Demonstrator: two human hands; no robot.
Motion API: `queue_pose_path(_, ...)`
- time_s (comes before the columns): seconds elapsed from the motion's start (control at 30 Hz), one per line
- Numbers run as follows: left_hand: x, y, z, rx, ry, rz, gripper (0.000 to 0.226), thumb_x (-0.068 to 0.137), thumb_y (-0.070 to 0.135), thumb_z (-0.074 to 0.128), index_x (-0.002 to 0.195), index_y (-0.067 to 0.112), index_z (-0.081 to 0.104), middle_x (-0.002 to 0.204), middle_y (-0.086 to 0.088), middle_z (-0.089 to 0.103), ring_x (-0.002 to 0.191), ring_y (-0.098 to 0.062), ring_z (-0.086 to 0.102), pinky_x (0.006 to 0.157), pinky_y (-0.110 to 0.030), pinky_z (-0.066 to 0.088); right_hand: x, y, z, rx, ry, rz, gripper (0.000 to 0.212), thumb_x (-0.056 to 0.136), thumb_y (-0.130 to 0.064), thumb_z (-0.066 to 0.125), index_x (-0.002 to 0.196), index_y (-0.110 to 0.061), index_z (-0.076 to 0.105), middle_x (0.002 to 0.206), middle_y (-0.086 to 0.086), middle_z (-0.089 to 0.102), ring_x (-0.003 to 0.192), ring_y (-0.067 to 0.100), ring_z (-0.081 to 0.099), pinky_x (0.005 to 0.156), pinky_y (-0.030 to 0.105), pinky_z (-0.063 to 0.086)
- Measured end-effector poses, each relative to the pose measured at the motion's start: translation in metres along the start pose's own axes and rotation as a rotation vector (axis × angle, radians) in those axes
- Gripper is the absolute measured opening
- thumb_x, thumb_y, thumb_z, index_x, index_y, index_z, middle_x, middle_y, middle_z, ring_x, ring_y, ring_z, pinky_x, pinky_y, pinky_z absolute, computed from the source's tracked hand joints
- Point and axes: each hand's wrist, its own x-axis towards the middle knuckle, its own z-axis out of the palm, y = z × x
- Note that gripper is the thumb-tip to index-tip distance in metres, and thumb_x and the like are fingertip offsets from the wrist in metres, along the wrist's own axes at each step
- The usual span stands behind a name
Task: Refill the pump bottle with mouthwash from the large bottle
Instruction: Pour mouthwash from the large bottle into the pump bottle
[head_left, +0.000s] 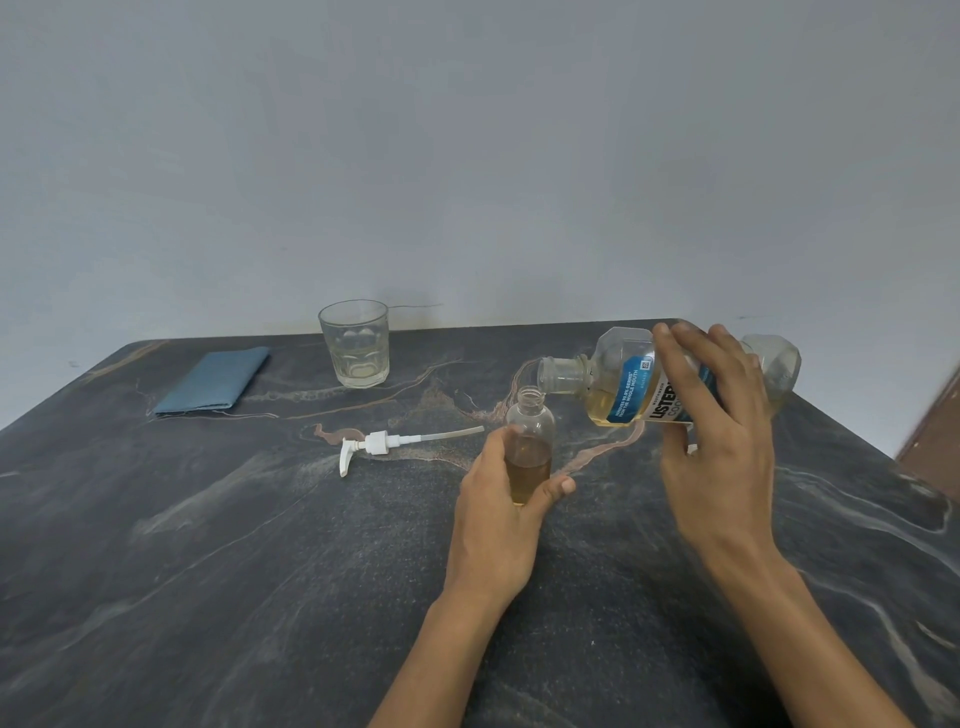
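— Where's the pump bottle (530, 447)?
— Upright on the tabletop (260, 571), uncapped, partly full of amber liquid, gripped by the left hand (498, 519).
— The large bottle (623, 384)?
— Tipped sideways in the right hand (711, 415), mouth just above it, little liquid inside.
— Others?
— One glass (355, 343), one pump head (384, 444), one blue cloth (213, 379).

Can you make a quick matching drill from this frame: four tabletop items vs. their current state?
Things:
1. small clear pump bottle
2. large clear mouthwash bottle with blue label
3. white pump head with dip tube
4. clear faceted drinking glass

States:
A. lying flat on the dark marble table
B. tipped sideways, gripped by right hand
C. upright, open neck, held by left hand
D. standing alone near the wall

Pairs: 1-C, 2-B, 3-A, 4-D
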Motion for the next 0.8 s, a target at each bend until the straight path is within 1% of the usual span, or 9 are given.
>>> queue_pose_path(0.07, 0.0002, 0.0003, 0.0003, -0.003, 0.003, 0.005, 0.051, 0.078, 0.037, 0.071, 0.122, 0.027, 0.046, 0.120, 0.006, 0.059, 0.111, -0.013, 0.054, 0.097, -0.038, 0.047, 0.0002, 0.0000, 0.0000, -0.005, 0.000, 0.002, 0.086, 0.069, 0.029, 0.054, 0.139, -0.019, 0.042, 0.138, -0.006, 0.040, 0.137, 0.019, 0.028, 0.117, 0.037, 0.018)
queue_pose_path(0.2, 0.0004, 0.0000, 0.0008, -0.005, 0.004, 0.007, 0.050, 0.078, 0.038, 0.071, 0.121, 0.028, 0.046, 0.118, 0.007, 0.059, 0.110, -0.013, 0.054, 0.096, -0.038, 0.047, 0.0002, -0.0001, -0.0007, -0.012, -0.001, -0.003, 0.086, 0.069, 0.030, 0.054, 0.139, -0.019, 0.041, 0.138, -0.005, 0.039, 0.138, 0.018, 0.026, 0.118, 0.026, 0.010)
queue_pose_path(0.27, 0.0008, -0.0007, 0.0009, -0.004, 0.005, 0.006, 0.051, 0.078, 0.038, 0.071, 0.121, 0.028, 0.046, 0.120, 0.007, 0.059, 0.111, -0.013, 0.054, 0.097, -0.040, 0.047, 0.0002, 0.0003, -0.0009, -0.013, -0.003, 0.000, 0.085, 0.069, 0.029, 0.055, 0.139, -0.019, 0.041, 0.138, -0.005, 0.040, 0.138, 0.018, 0.026, 0.117, 0.025, 0.010)
queue_pose_path(0.43, 0.0009, -0.0007, 0.0011, -0.009, 0.004, 0.001, 0.052, 0.078, 0.039, 0.071, 0.122, 0.028, 0.046, 0.120, 0.007, 0.058, 0.112, -0.013, 0.053, 0.098, -0.039, 0.046, 0.0002, 0.0004, -0.0003, -0.004, -0.004, 0.012, 0.084, 0.071, 0.027, 0.055, 0.139, -0.019, 0.041, 0.138, -0.005, 0.040, 0.138, 0.019, 0.027, 0.117, 0.034, 0.017)
queue_pose_path(0.57, 0.0006, -0.0003, 0.0008, -0.005, 0.005, 0.010, 0.050, 0.078, 0.038, 0.071, 0.121, 0.028, 0.047, 0.118, 0.008, 0.059, 0.110, -0.011, 0.054, 0.097, -0.036, 0.047, 0.0002, -0.0004, -0.0009, 0.004, 0.002, 0.017, 0.083, 0.070, 0.027, 0.056, 0.139, -0.018, 0.043, 0.138, -0.004, 0.042, 0.137, 0.020, 0.029, 0.112, 0.049, 0.028)
queue_pose_path(0.6, 0.0004, -0.0004, 0.0007, -0.005, 0.007, 0.014, 0.049, 0.078, 0.038, 0.071, 0.120, 0.028, 0.047, 0.117, 0.008, 0.059, 0.109, -0.011, 0.054, 0.096, -0.035, 0.047, 0.0003, -0.0006, -0.0007, 0.003, 0.004, 0.015, 0.083, 0.070, 0.027, 0.056, 0.139, -0.018, 0.043, 0.137, -0.004, 0.042, 0.137, 0.020, 0.029, 0.111, 0.051, 0.029)
queue_pose_path(0.63, 0.0003, -0.0006, 0.0008, -0.004, 0.009, 0.017, 0.049, 0.078, 0.038, 0.071, 0.120, 0.028, 0.047, 0.117, 0.008, 0.059, 0.109, -0.011, 0.054, 0.095, -0.035, 0.047, 0.0003, -0.0006, -0.0005, 0.000, 0.006, 0.013, 0.083, 0.070, 0.027, 0.056, 0.138, -0.018, 0.043, 0.137, -0.004, 0.041, 0.136, 0.020, 0.029, 0.112, 0.049, 0.028)
queue_pose_path(0.73, 0.0001, -0.0003, 0.0006, -0.009, 0.005, 0.015, 0.049, 0.078, 0.037, 0.071, 0.120, 0.027, 0.047, 0.118, 0.007, 0.059, 0.110, -0.011, 0.054, 0.096, -0.034, 0.046, 0.0005, -0.0004, -0.0004, -0.016, 0.009, 0.016, 0.084, 0.069, 0.028, 0.056, 0.138, -0.018, 0.043, 0.137, -0.002, 0.043, 0.137, 0.019, 0.029, 0.118, 0.031, 0.016)
queue_pose_path(0.8, 0.0004, -0.0003, 0.0006, -0.013, 0.003, 0.012, 0.049, 0.078, 0.037, 0.071, 0.120, 0.027, 0.047, 0.119, 0.007, 0.058, 0.110, -0.011, 0.053, 0.096, -0.033, 0.046, 0.0007, -0.0006, -0.0009, -0.021, 0.008, 0.020, 0.085, 0.069, 0.028, 0.056, 0.138, -0.018, 0.043, 0.137, 0.000, 0.045, 0.137, 0.019, 0.029, 0.118, 0.026, 0.012)
